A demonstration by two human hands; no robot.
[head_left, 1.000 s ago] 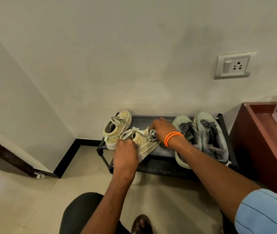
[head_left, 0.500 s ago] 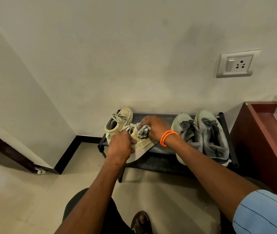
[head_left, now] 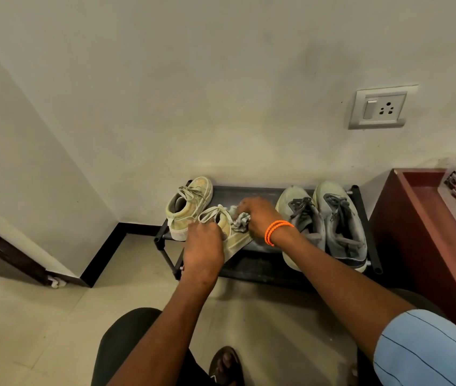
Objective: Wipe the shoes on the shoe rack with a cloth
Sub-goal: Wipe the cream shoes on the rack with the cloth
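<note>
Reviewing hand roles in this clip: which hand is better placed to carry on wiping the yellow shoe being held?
Right. The right hand already grips the cloth against the tilted yellow shoe. The left hand holds that shoe at its heel end over the rack, so it likely should keep steadying.
</note>
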